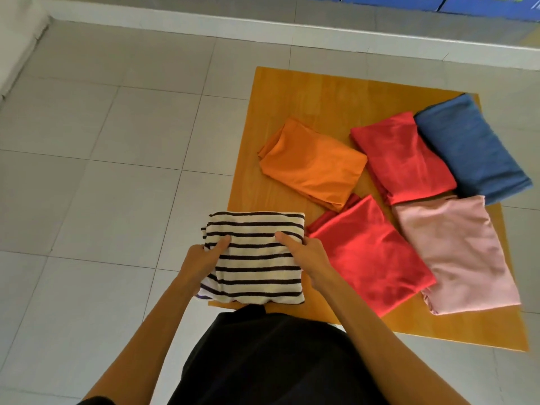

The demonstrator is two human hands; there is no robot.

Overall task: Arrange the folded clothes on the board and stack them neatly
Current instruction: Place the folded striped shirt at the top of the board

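A folded cream cloth with dark stripes [257, 267] is at the near left corner of the orange wooden board [306, 97]. My left hand [204, 258] grips its left edge and my right hand [306, 255] grips its right edge, thumbs on top. Flat on the board lie several other folded clothes: an orange one [312, 165], a red one [400, 156] behind it to the right, a blue one [470, 147] at the far right, a second red one [368, 252] beside my right hand, and a pink one [458, 252] at the near right.
The board lies on a grey tiled floor [102, 171]. A white ledge [204, 27] runs along the back, with blue boxes [467, 2] beyond it. My black clothing [271, 361] fills the bottom of the view.
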